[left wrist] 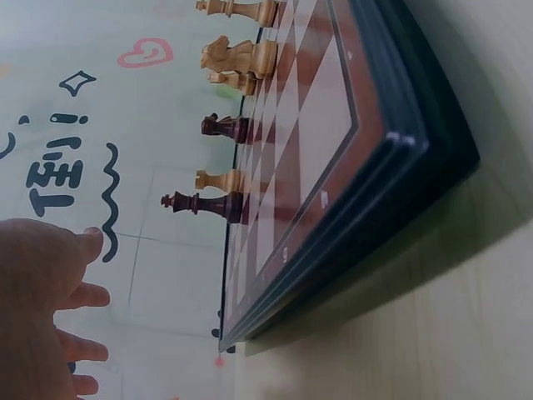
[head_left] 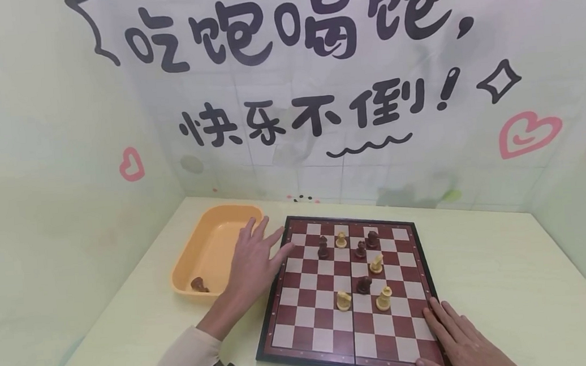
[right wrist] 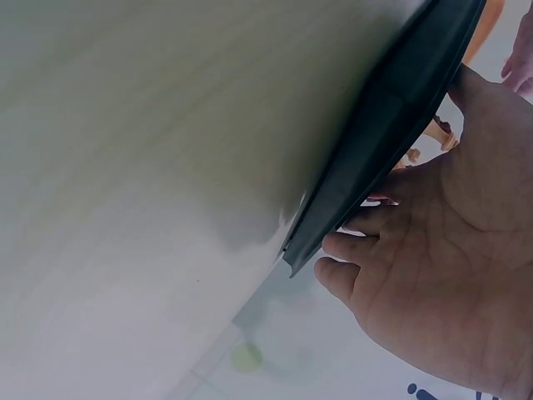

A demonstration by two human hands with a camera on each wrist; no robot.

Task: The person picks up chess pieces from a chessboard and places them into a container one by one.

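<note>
A chessboard (head_left: 308, 321) of maroon and white squares lies on the table. Cream pieces stand on it, among them a knight (left wrist: 239, 57) and a rook (head_left: 384, 299). Dark pieces share the board, including a tall crowned one (left wrist: 204, 205) and a dark knight (left wrist: 225, 127). My left hand (head_left: 254, 259), fingers spread and holding nothing, hovers between the orange tray (head_left: 186, 258) and the board's left edge. Along the right edge rests my right hand (head_left: 464, 338), its fingers extended over the rim; the right wrist view shows its palm (right wrist: 450, 258) beside the dark board side.
One dark chess piece (head_left: 198, 285) lies on its side in the tray's near left corner. Behind the table rises a wall (head_left: 292, 171) with large black writing and pink hearts. Pale tabletop (head_left: 492, 260) extends right of the board.
</note>
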